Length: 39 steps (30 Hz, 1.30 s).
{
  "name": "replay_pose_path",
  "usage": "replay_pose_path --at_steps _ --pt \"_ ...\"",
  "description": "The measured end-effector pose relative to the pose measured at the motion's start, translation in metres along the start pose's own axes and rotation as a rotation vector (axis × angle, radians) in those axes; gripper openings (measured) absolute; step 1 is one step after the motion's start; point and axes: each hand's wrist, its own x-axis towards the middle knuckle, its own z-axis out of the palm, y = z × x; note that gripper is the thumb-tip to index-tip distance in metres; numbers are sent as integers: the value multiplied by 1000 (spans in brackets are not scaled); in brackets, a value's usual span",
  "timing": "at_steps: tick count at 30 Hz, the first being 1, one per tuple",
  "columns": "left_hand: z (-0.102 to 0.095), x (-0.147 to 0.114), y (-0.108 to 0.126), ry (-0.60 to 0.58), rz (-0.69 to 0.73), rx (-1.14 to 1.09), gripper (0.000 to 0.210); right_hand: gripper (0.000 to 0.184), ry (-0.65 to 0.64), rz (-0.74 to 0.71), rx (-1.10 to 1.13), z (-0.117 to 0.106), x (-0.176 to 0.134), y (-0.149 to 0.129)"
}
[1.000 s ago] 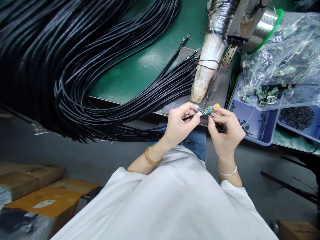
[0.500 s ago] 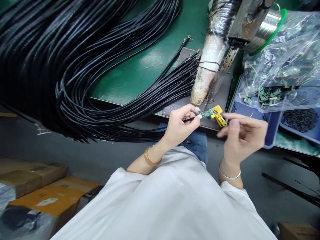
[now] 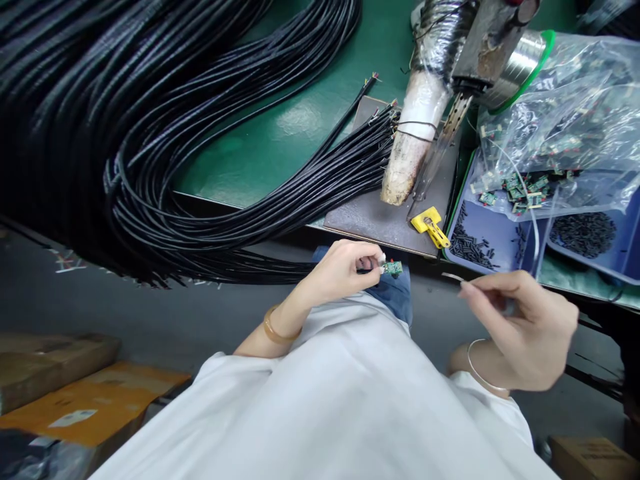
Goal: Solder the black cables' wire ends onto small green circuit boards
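Note:
My left hand [image 3: 345, 267] is closed in a pinch in front of the bench edge. A small green circuit board [image 3: 393, 268] sticks out from its fingertips; where a cable meets the board is hidden by the fingers. Lower right, my right hand [image 3: 523, 327] pinches a thin silvery solder wire [image 3: 453, 276], whose tip points left, toward the board but apart from it. The wire seems to run up toward a spool [image 3: 520, 70] with a green rim. On the grey plate lies a yellow clip [image 3: 430, 227], just below the soldering iron [image 3: 443, 150].
Black cables [image 3: 240, 213] in a thick bundle cover the left of the green bench [image 3: 295, 120]. Beside the iron slants a white wrapped tube [image 3: 410, 140]. At right, a plastic bag [image 3: 565, 127] of circuit boards rests over blue trays [image 3: 505, 250] holding small black pieces.
My left hand has drawn the circuit board away from the yellow clip, down toward my body. My right hand has moved right and down, and solder wire now shows in its fingers.

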Motion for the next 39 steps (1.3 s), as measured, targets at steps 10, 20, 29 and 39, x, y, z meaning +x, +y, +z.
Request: replay_pose_path --at_steps 10,20,29,39 --pt "-31 29 -19 604 150 604 23 11 109 51 -570 27 72 99" --pt "-25 11 -24 574 346 554 23 10 -28 -20 -659 32 87 107" --pt "-26 18 -12 584 336 646 22 6 -98 -56 -873 41 98 99" --pt "-23 -11 13 -314 200 158 16 5 108 75 -469 24 85 95"
